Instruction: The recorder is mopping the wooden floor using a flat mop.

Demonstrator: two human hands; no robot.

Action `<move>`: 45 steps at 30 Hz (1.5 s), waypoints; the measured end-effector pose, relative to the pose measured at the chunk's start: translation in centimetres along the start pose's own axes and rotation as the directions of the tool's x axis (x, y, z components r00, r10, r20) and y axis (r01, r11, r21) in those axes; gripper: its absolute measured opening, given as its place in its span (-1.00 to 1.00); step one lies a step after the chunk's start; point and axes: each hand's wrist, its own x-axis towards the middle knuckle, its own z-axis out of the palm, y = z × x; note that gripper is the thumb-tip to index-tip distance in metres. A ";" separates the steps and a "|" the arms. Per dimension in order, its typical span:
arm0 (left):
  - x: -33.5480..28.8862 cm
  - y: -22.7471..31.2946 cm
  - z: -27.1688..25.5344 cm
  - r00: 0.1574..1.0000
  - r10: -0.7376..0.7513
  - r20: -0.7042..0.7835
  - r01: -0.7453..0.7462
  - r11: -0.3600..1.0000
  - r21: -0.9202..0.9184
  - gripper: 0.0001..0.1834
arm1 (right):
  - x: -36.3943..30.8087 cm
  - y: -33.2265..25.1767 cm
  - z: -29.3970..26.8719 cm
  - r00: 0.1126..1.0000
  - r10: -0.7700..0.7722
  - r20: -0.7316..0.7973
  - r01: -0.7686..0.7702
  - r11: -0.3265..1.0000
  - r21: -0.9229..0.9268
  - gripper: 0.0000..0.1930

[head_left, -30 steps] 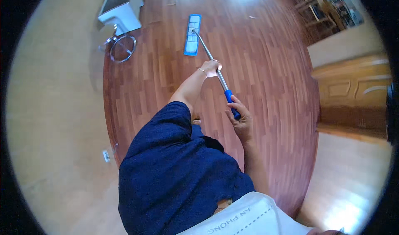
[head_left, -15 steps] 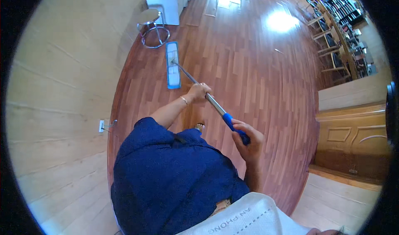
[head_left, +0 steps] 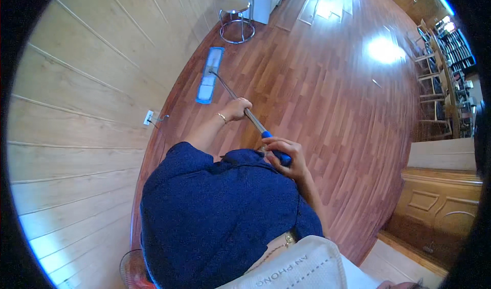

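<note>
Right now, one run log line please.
left hand: gripping silver metal pole | right hand: around blue handle | flat blue-edged white mop head: on brown wood floor, near round beige stool

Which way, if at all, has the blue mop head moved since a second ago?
Yes, the mop head moved left, toward the wall. It was right of the round stool; now it lies below and left of it in view.
</note>
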 end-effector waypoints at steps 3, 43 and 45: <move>-1.5 0.1 -0.2 0.988 -0.012 -0.153 0.001 0.997 -0.071 -0.88 | -0.3 2.1 0.6 1.000 0.027 0.014 -0.027 1.000 -0.005 -0.82; 0.8 36.7 19.6 0.315 0.844 0.434 -0.673 0.521 -0.525 -0.87 | -18.3 -24.7 10.1 0.439 -0.137 -0.888 -0.694 0.576 -0.432 -0.66; -2.0 39.2 17.9 0.255 0.845 0.470 -0.669 0.505 -0.545 -0.91 | -21.3 -27.8 10.1 0.603 -0.021 -0.798 -0.666 0.537 -0.518 -0.64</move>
